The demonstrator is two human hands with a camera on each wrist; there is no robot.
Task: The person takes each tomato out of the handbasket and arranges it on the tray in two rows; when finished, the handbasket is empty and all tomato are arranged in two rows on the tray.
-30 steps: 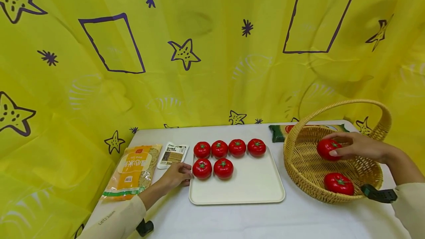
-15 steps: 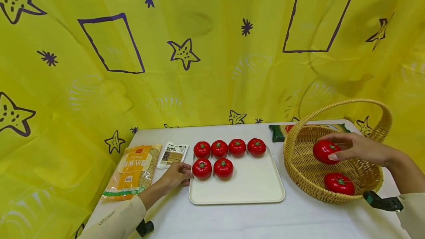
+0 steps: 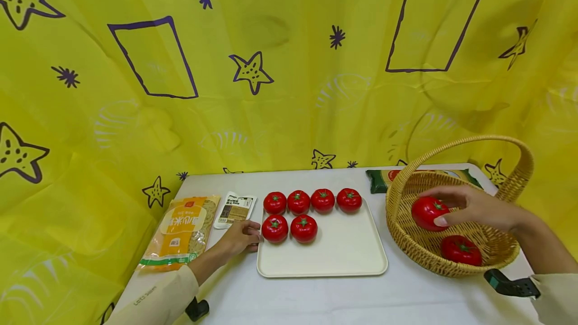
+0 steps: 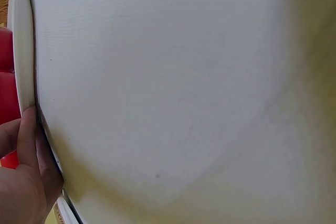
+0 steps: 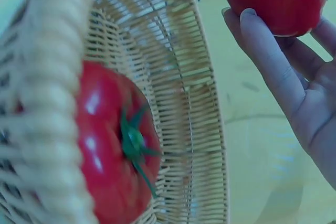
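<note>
My right hand (image 3: 485,208) grips a red tomato (image 3: 426,213) with a green stem, holding it over the left side of the wicker basket (image 3: 408,250). A second tomato (image 3: 461,251) sits lower in the basket, near its front wall; it shows large in the right wrist view, behind the basket's pale woven edge (image 5: 55,108). On the left, my left hand (image 3: 239,238) pinches the left rim of a cream tray (image 3: 336,261). In the left wrist view, fingers (image 4: 27,140) lie against that rim. Several tomatoes (image 3: 304,229) stand on the tray, in a back row and a shorter front row.
Left of the tray lie an orange-and-clear food bag (image 3: 178,232) and a small white pouch (image 3: 235,210). Behind the basket is a green packet (image 3: 378,180). The basket's tall handle (image 3: 469,139) arches over it. A yellow curtain (image 3: 289,114) hangs behind the white table (image 3: 298,300).
My right hand has moved left and slightly toward me with the tomato, from the basket's middle to its left side. The left hand and the tray stay where they were.
</note>
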